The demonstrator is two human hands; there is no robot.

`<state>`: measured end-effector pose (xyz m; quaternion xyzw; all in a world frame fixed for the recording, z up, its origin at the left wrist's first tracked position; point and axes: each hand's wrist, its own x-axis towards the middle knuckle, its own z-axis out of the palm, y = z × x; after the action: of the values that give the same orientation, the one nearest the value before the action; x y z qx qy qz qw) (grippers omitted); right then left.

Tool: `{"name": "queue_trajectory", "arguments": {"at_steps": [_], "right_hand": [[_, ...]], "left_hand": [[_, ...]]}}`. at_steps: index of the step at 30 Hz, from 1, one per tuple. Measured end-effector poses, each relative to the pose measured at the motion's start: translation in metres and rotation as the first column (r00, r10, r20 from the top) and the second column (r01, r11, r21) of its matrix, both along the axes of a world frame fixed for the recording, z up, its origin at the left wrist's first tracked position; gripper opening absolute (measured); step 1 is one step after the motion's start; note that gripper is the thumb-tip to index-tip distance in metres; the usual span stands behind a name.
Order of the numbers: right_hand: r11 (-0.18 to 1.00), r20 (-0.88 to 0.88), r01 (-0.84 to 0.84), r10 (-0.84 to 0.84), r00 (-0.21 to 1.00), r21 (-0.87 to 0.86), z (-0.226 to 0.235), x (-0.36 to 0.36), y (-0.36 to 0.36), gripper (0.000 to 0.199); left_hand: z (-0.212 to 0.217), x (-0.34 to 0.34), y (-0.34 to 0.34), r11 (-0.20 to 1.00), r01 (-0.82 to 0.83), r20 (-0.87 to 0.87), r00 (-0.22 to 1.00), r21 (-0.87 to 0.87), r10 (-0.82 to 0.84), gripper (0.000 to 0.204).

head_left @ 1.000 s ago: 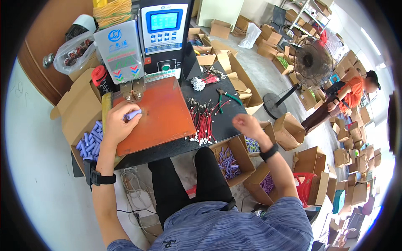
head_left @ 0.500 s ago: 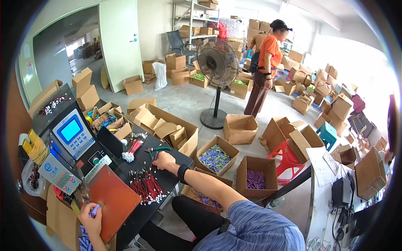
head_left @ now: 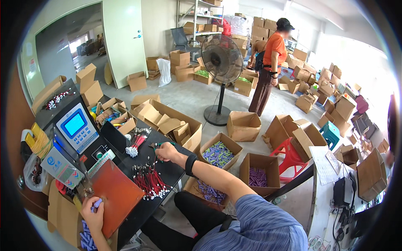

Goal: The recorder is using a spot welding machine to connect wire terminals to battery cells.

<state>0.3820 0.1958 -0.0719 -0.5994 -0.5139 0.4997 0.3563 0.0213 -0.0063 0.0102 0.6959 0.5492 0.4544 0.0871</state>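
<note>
We see a bright room (head_left: 160,25), where strong white light comes from the right side. There, the glare is so strong that details of the background disappear. The floor (head_left: 182,100) shines softly, while the space behind the doorway (head_left: 79,31) is dimmer. The small screen (head_left: 76,123) glows blue. Black corners surround our round view, straight edges bend near its rim, and far boxes (head_left: 258,31) look slightly soft.

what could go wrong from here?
1. Left hand holds a purple cylinder close to the metal tips; fingers might get knocked or pinched there.
2. Right hand is at the green-handled pliers, near the red wires; moving the pliers could snag some.
3. Those wires lie near the edge of the black table; a nudge might push some off.
</note>
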Motion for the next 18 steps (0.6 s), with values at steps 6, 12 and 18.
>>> {"name": "queue_trajectory", "arguments": {"at_steps": [6,12,18], "right_hand": [[0.996,-0.322,-0.092,0.085,0.943,-0.007,0.022,-0.01,-0.011,0.022],[0.967,-0.325,-0.245,0.256,0.91,0.075,0.042,-0.035,-0.026,0.032],[0.89,-0.357,-0.425,0.455,0.816,0.165,0.062,-0.059,-0.043,0.023]], "left_hand": [[0.002,0.002,-0.003,1.0,-0.004,0.037,0.999,-0.022,0.005,0.019],[0.002,-0.001,-0.003,0.999,0.006,0.052,0.999,-0.043,-0.004,0.02],[0.001,-0.002,0.0,0.999,0.011,0.008,1.0,-0.041,-0.01,0.022]]}}
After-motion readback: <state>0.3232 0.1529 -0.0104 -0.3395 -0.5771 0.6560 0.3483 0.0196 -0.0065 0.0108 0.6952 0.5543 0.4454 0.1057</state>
